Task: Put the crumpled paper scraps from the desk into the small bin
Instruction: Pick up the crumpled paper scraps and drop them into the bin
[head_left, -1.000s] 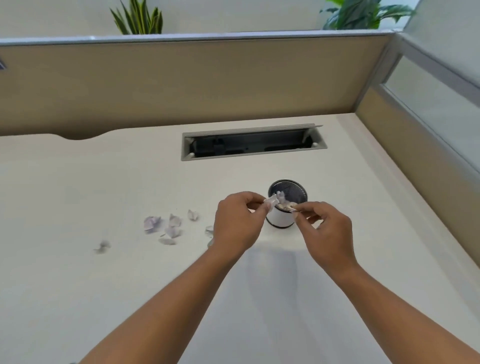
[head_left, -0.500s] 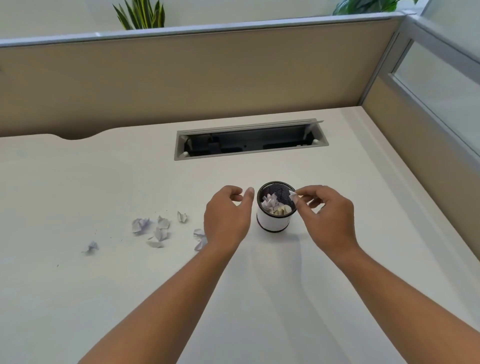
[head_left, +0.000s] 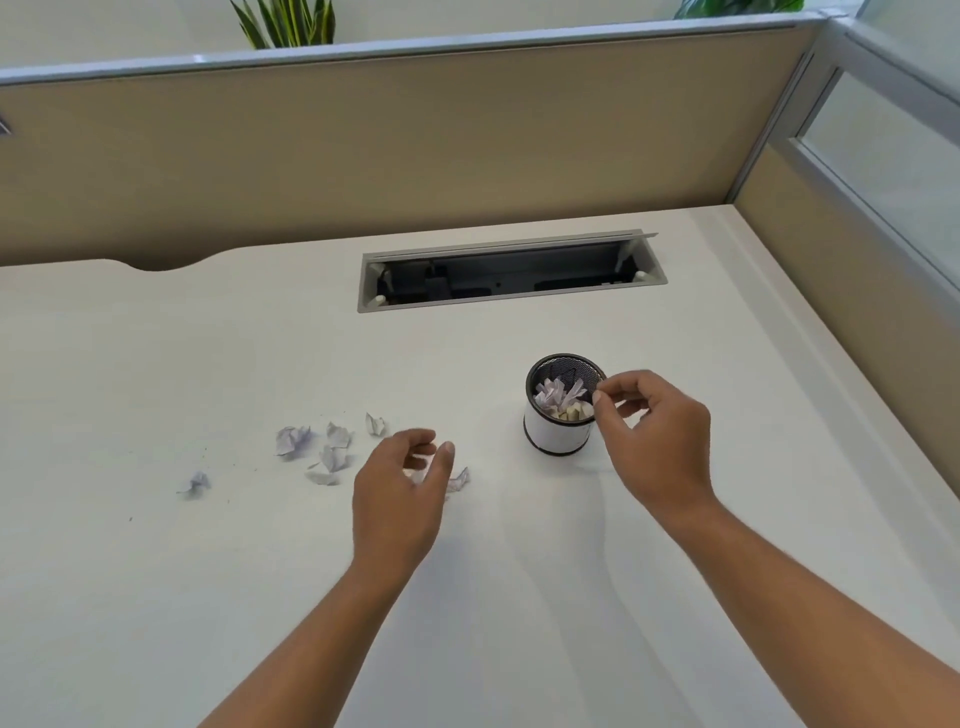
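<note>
A small round bin (head_left: 550, 434) with a white wall and black mesh inside stands on the white desk (head_left: 156, 597), with paper scraps in it. My right hand (head_left: 660, 447) hovers at the bin's right rim, fingers curled and pinched, nothing visible in them. My left hand (head_left: 402, 493) is open, palm down, over the desk left of the bin, just above a scrap (head_left: 460, 480) at its thumb. Several crumpled lilac-white scraps (head_left: 332, 449) lie to its left, one more (head_left: 196, 483) further left.
An open cable tray slot (head_left: 511, 273) is set into the desk behind the bin. Beige partition walls (head_left: 415, 145) close the back and the right side, with glass on the right. Plants stand behind the partition.
My left hand has moved away from the bin, leftward and nearer, to above the loose scraps. The scrap in my right fingers is gone; the bin holds more paper.
</note>
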